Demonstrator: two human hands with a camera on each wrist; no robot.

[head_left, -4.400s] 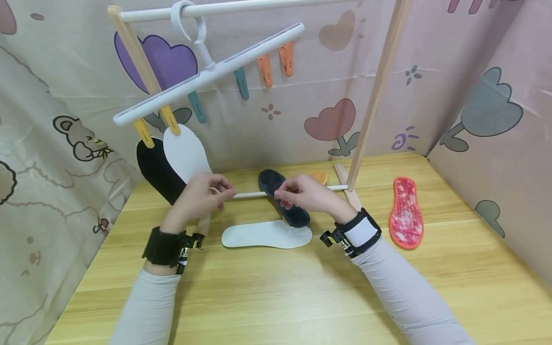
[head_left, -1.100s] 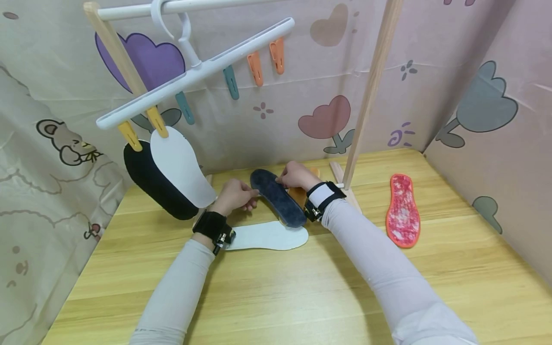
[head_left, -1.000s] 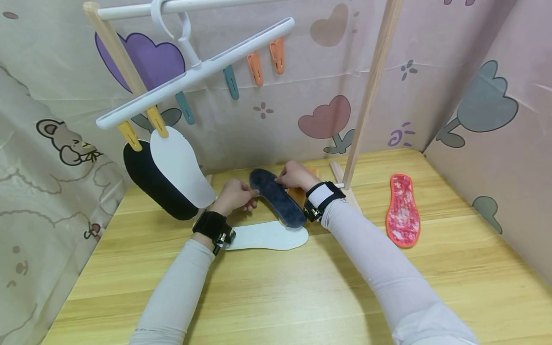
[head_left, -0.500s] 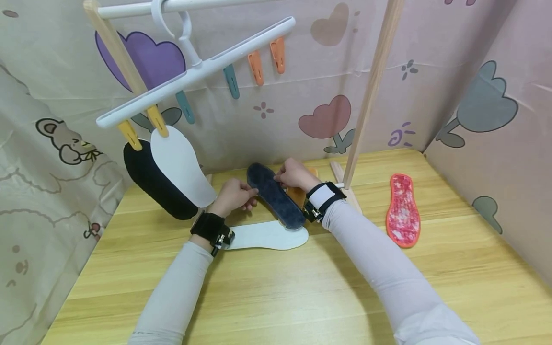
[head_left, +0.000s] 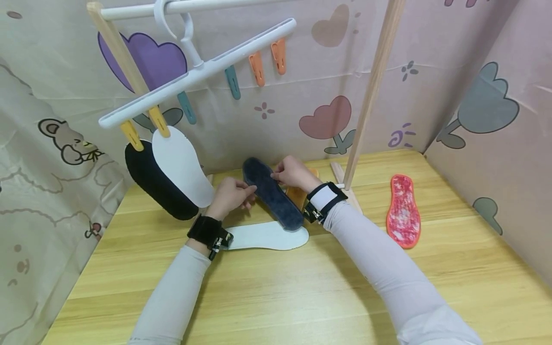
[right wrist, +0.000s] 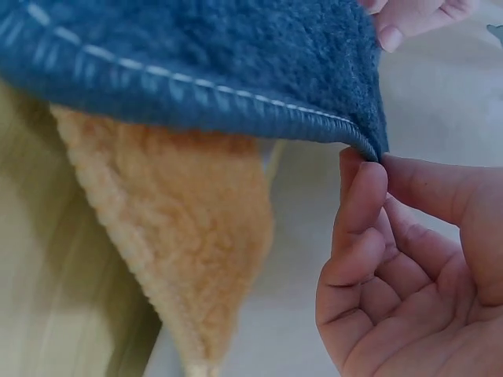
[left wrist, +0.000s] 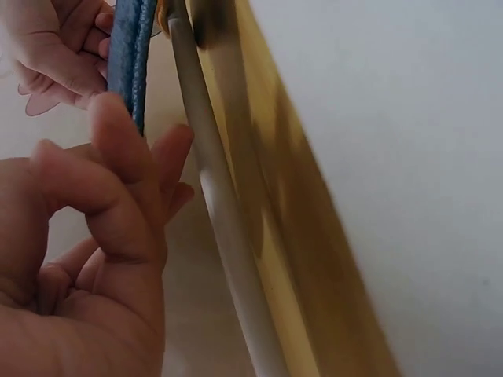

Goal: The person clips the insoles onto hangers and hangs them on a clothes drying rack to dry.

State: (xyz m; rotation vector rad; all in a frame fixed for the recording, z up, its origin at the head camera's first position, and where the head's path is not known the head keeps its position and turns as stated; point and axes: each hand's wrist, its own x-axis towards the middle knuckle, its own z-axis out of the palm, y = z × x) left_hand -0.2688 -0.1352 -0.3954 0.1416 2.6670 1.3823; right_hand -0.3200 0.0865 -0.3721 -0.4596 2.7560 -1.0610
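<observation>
A dark blue fuzzy insole (head_left: 273,196) slants up from the table in the head view, its far end raised. My right hand (head_left: 293,172) pinches its right edge between thumb and forefinger; the right wrist view shows the stitched rim (right wrist: 236,98) in that pinch. On the opposite edge, my left hand (head_left: 233,195) holds the insole with its fingertips. An orange fleecy insole (right wrist: 177,212) is behind and below the blue one, partly hidden by it and by the right hand. Under the blue insole's near end lies a white insole (head_left: 263,237), partly covered.
A white hanger (head_left: 202,72) hangs from a wooden rack (head_left: 375,91). Its yellow clips hold a black insole (head_left: 157,184) and another white insole (head_left: 183,167); teal clips (head_left: 232,82) and orange clips (head_left: 256,68) hang without insoles. A red-and-white insole (head_left: 404,211) lies at the right.
Both hands have come to the blue insole's edges since the oldest frame. Its far end has since risen and shifted slightly left, the right hand moving up with it.
</observation>
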